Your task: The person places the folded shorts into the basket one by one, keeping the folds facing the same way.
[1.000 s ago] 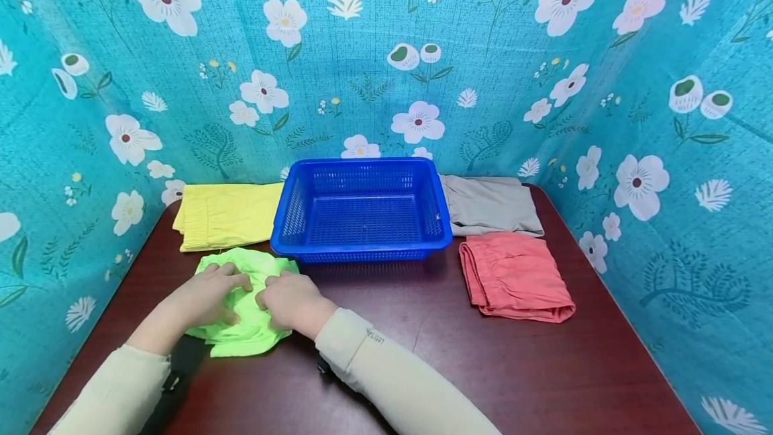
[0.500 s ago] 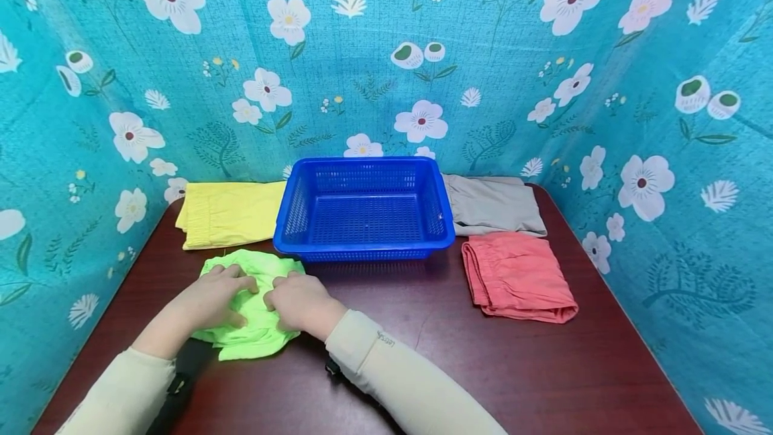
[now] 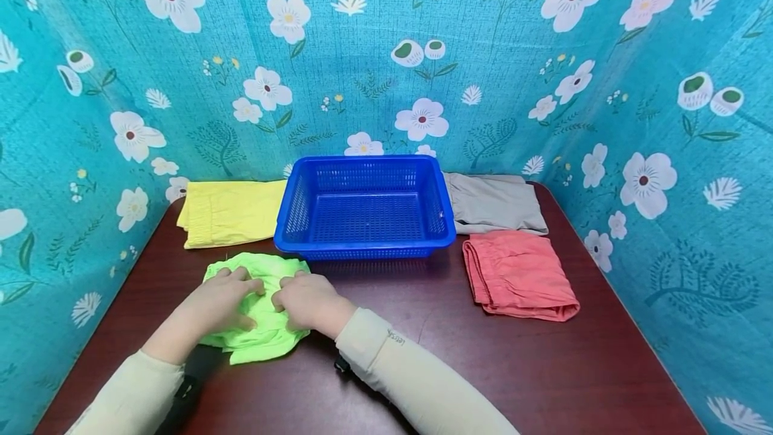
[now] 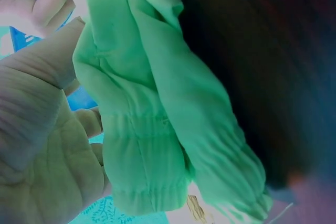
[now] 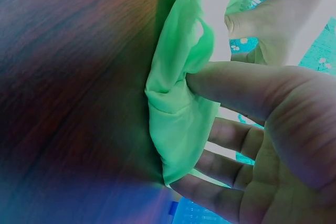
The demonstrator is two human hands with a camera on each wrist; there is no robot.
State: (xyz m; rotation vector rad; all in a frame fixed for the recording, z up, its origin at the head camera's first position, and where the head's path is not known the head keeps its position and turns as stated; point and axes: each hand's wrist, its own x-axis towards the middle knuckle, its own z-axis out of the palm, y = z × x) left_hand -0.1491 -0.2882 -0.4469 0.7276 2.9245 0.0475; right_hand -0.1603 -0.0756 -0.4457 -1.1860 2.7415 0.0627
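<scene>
A crumpled bright green garment (image 3: 266, 341) lies on the table at front left, under both hands. Elastic gathers show along its edge (image 4: 144, 166) in the left wrist view. My left hand (image 3: 223, 304) grips its left part, fingers bent over the cloth and the thumb nearer me. On its right part, my right hand (image 3: 311, 301) pinches the fabric. The right wrist view shows that thumb (image 5: 236, 87) pressed into a fold, with the fingers (image 5: 220, 161) along the far side. The two hands stand a small gap apart.
A blue plastic basket (image 3: 365, 247) stands at the back middle. Folded yellow clothing (image 3: 235, 213) lies to its left, folded grey clothing (image 3: 495, 203) to its right. Folded coral-red clothing (image 3: 519, 274) is in front of the grey. A flowered turquoise curtain (image 3: 362, 52) encloses the table.
Both hands and the green garment have shifted slightly to the right and toward me. The hold looks the same; the basket and folded clothes have stayed put, with the view shifting a little.
</scene>
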